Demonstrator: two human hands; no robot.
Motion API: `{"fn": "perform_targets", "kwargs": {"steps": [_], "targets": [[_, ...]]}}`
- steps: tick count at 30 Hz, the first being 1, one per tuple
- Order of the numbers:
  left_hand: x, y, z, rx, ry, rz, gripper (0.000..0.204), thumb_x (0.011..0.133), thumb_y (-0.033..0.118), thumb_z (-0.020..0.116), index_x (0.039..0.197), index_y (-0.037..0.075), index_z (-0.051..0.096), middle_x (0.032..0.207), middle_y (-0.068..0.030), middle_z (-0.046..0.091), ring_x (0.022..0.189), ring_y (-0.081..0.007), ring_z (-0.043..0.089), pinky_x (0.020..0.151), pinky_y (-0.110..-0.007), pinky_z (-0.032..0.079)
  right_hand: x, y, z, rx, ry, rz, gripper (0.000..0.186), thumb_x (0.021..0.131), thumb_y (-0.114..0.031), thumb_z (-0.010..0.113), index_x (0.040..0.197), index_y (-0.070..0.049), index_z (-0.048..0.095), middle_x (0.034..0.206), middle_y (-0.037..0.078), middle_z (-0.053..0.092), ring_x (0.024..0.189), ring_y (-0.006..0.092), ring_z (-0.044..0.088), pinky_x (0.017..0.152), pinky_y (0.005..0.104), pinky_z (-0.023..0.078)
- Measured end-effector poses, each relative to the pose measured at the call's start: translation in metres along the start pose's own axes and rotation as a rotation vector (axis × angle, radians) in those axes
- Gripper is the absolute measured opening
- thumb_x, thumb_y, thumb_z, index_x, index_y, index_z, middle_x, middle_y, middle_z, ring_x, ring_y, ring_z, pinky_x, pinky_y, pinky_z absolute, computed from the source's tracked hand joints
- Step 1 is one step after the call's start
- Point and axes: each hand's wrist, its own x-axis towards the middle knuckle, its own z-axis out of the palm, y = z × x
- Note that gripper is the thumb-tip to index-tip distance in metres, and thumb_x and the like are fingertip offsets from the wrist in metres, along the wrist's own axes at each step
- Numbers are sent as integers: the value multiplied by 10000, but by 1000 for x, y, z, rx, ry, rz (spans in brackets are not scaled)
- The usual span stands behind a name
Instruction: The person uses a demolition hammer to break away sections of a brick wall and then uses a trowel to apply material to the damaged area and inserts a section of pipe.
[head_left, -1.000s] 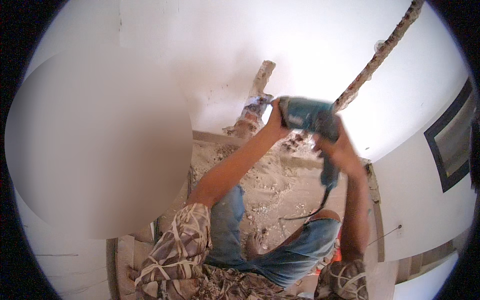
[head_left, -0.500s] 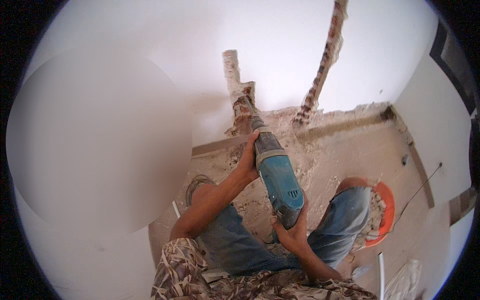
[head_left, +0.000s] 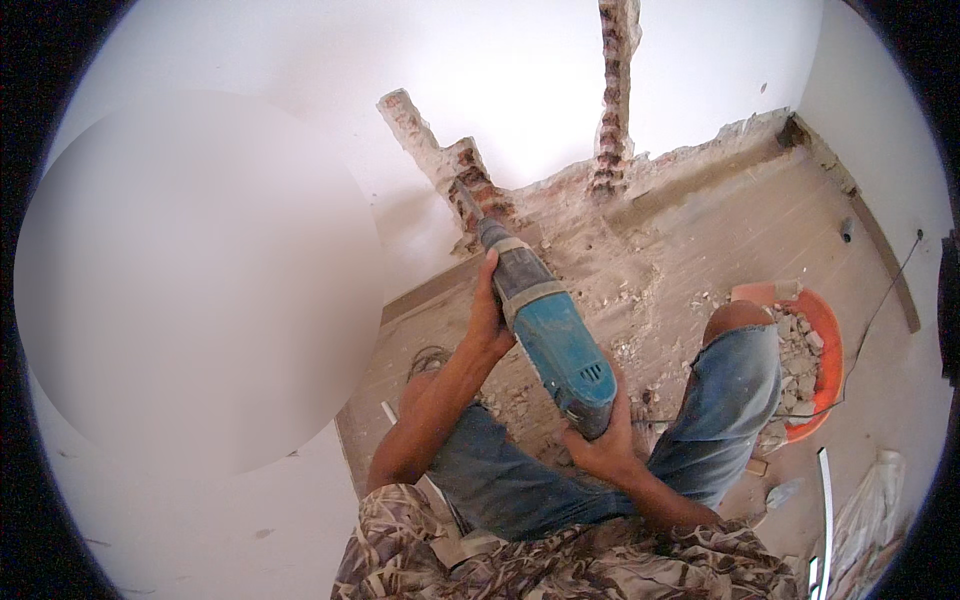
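A teal and black power drill point(head_left: 555, 340) with a chisel bit is angled toward the wall, its tip in the rough channel point(head_left: 468, 172) where red brick shows through the white plaster. My left hand point(head_left: 487, 310) is closed around the drill's front section, just behind the bit. My right hand point(head_left: 610, 435) grips the rear end, whose handle is mostly hidden beneath the body and my fingers.
A second chiselled channel point(head_left: 613, 80) runs up the wall. Rubble point(head_left: 630, 300) covers the floor ahead. Beside my right knee sit an orange tub point(head_left: 830, 355) of broken pieces and a dark cable point(head_left: 865, 360). A white strip point(head_left: 825, 500) and plastic sheeting point(head_left: 865, 500) lie at right.
Since a second ago the drill has swung from sideways to pointing away from me, with both hands moving along. My view has turned, bringing the tub fully into sight at right.
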Motion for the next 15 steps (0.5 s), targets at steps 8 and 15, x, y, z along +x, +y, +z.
{"fn": "perform_targets", "kwargs": {"steps": [8,15], "targets": [[2,1,-6,21,8,-1,622,883,608,589,1216,85,540,1076,-102,637,1003,-260,646,928,-453,530,4,10,-5,14,-77,-65,956,701,24,614,1515,-24,114,1411,195,345,1343,309,374,1100,453,322],[-2,1,-5,77,50,12,649,876,621,586,1233,81,532,1098,-102,627,1027,-262,633,928,-447,530,-4,24,-4,-10,-58,-82,965,692,23,607,1518,-26,111,1399,187,354,1336,300,379,1095,447,325]]}}
